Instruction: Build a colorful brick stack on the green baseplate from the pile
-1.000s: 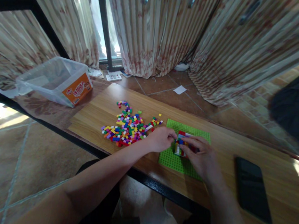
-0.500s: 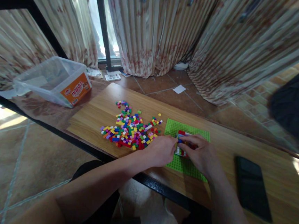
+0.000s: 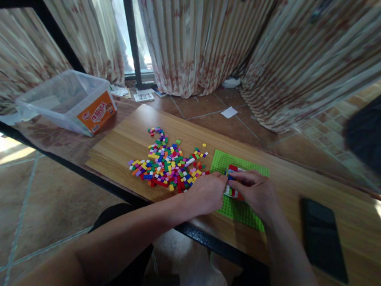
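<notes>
A green studded baseplate point(image 3: 238, 211) lies on the wooden table. On it stands a small structure of toy bricks point(image 3: 233, 193) in red, white and other colours, partly covered by my fingers. My left hand point(image 3: 208, 191) is closed at the structure's left side, its fingertips hidden from me, so what it grips cannot be made out. My right hand point(image 3: 254, 191) reaches over from the right, thumb and fingers bent around the bricks and closed on them. Left of the plate spreads a loose heap of small colourful bricks point(image 3: 168, 165).
A clear plastic tub point(image 3: 64, 100) with an orange label stands at the far left. A dark phone-like slab point(image 3: 324, 239) lies on the table point(image 3: 286, 187) to the right. Patterned curtains point(image 3: 199, 41) hang beyond the table, with a white paper point(image 3: 229, 112) on the tiled floor.
My left hand's fingers have shifted slightly at the structure's left side. My right hand stays on the bricks, its fingers moved a little. The whole view has shifted slightly.
</notes>
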### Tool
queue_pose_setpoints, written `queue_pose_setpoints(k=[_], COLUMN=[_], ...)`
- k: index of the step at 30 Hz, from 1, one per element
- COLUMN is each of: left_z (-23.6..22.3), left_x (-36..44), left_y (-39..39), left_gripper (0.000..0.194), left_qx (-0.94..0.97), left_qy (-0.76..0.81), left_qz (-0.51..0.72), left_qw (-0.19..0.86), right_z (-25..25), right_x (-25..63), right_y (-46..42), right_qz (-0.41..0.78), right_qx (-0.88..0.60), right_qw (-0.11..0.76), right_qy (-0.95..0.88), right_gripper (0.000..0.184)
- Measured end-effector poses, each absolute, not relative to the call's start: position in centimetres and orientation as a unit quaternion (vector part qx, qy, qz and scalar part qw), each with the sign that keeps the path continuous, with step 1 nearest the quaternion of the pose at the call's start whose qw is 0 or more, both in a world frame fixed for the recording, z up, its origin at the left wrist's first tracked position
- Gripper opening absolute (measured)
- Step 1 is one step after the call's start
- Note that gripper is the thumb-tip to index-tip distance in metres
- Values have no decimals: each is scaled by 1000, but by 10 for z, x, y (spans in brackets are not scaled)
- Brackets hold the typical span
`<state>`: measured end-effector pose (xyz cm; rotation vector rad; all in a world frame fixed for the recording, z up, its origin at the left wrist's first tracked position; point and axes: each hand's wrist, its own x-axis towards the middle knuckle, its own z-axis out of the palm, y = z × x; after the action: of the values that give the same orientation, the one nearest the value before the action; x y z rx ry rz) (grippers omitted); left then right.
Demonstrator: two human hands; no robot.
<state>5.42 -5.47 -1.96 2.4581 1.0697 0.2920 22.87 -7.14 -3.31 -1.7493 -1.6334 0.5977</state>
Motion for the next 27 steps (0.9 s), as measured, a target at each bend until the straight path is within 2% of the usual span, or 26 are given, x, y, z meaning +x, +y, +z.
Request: queue_pose_setpoints(k=[14,27], left_z=[-24,-25], left_x=[54,57], left_y=[-55,-57], left_gripper=[24,23], left_qx=[902,901], left_qy=[371,382], left_qz=[104,100], left_qw=[197,180], right_z=[-27,-38], right_x=[233,228], right_y=[-76,-73], right_qz=[228,212], right_qx=[-660,-688], right_qw=[294,337], right_qy=[-653,-607], right_gripper=[29,20])
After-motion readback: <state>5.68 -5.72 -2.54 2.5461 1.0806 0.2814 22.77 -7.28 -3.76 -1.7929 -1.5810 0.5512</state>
